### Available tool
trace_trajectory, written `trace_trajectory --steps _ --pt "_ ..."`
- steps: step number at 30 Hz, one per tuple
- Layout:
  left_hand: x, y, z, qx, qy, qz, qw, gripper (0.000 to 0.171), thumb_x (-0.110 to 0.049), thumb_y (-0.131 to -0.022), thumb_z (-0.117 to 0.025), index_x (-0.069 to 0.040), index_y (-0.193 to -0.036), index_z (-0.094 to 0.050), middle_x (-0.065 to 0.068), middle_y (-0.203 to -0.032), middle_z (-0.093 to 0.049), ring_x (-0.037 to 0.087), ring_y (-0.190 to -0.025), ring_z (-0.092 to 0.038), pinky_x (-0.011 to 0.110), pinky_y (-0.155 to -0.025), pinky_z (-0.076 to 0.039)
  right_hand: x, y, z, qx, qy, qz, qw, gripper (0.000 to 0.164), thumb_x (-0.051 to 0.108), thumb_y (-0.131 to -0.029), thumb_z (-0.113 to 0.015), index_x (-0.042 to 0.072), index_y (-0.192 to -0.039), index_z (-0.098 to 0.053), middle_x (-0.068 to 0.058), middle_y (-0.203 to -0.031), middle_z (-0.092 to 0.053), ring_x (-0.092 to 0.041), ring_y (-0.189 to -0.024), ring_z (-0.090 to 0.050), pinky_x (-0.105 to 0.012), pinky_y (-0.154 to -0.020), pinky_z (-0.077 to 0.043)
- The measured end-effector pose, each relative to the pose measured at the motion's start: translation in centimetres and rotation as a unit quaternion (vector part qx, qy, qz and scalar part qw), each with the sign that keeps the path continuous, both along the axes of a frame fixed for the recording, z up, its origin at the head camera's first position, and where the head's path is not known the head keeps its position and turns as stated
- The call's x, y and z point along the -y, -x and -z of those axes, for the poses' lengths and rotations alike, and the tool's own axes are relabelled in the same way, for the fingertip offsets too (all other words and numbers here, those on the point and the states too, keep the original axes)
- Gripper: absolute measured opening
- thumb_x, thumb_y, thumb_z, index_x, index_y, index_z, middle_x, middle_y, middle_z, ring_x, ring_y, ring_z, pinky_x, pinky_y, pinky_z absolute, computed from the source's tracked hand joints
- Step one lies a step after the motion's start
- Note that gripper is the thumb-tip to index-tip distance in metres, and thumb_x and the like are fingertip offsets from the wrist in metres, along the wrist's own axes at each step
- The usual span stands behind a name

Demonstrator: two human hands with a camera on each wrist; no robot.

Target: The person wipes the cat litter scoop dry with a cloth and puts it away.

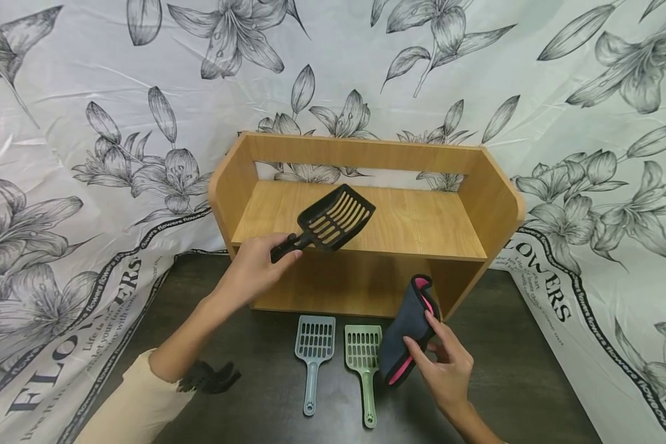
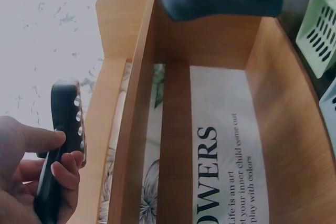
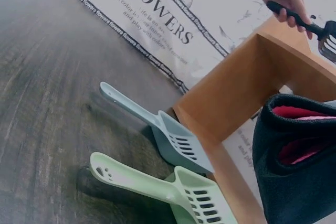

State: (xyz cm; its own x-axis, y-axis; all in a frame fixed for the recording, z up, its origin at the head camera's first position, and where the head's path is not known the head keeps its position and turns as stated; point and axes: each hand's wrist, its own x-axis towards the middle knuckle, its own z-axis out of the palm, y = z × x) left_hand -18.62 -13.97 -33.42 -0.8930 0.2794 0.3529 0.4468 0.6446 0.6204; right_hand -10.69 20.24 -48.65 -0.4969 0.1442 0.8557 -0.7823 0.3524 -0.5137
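Observation:
My left hand [image 1: 255,262] grips the handle of a black slotted litter scoop [image 1: 309,217], held up over the front of a wooden shelf unit [image 1: 422,216]. In the left wrist view, the thumb lies along the black handle [image 2: 48,182]. My right hand [image 1: 446,367] pinches the edge of a folded dark blue-grey cloth item [image 1: 402,327] with pink lining and black trim. That item stands in front of the shelf's lower right opening, and its folded layers show in the right wrist view. Beside it lie a green litter scoop [image 1: 368,382] and a light blue one [image 1: 311,382].
The shelf unit has raised sides and an open lower compartment [image 1: 338,280]. It stands on a dark wood-grain table [image 1: 266,370]. White flower-printed fabric [image 1: 116,61] hangs behind and along both sides. A small black object [image 1: 216,377] lies by the left forearm.

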Motion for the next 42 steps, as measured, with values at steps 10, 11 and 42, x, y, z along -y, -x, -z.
trace_trajectory --steps 10,11,42 --pt "-0.3 3.0 -0.7 -0.038 0.007 -0.071 0.9967 0.020 -0.016 -0.099 -0.076 0.000 -0.112 -0.076 0.007 -0.079 -0.064 0.020 -0.067 -0.053 0.031 -0.058 -0.041 -0.4 0.4 2.4 0.008 -0.001 -0.001 1.000 0.053 -0.005 -0.076 -0.093 -0.020 -0.120 -0.068 -0.019 -0.102 -0.075 0.000 -0.088 -0.066 -0.009 -0.072 -0.053" --pt "-0.3 3.3 -0.6 -0.040 0.010 -0.078 0.9961 0.019 -0.016 -0.099 -0.076 0.000 -0.110 -0.076 0.007 -0.077 -0.062 0.021 -0.066 -0.053 0.032 -0.057 -0.040 -0.5 0.4 2.5 0.008 0.000 -0.002 1.000 0.054 -0.007 -0.074 -0.092 -0.020 -0.120 -0.068 -0.019 -0.102 -0.075 0.000 -0.089 -0.066 -0.009 -0.072 -0.053" --pt "1.2 5.8 0.2 -0.046 0.097 -0.178 0.9781 0.027 -0.009 -0.099 -0.071 0.014 -0.111 -0.073 0.030 -0.099 -0.067 0.042 -0.090 -0.065 0.057 -0.076 -0.051 0.1 -0.1 3.2 0.021 -0.015 -0.027 0.999 0.057 -0.014 -0.070 -0.091 -0.020 -0.121 -0.067 -0.022 -0.107 -0.075 0.000 -0.095 -0.067 -0.010 -0.071 -0.054"
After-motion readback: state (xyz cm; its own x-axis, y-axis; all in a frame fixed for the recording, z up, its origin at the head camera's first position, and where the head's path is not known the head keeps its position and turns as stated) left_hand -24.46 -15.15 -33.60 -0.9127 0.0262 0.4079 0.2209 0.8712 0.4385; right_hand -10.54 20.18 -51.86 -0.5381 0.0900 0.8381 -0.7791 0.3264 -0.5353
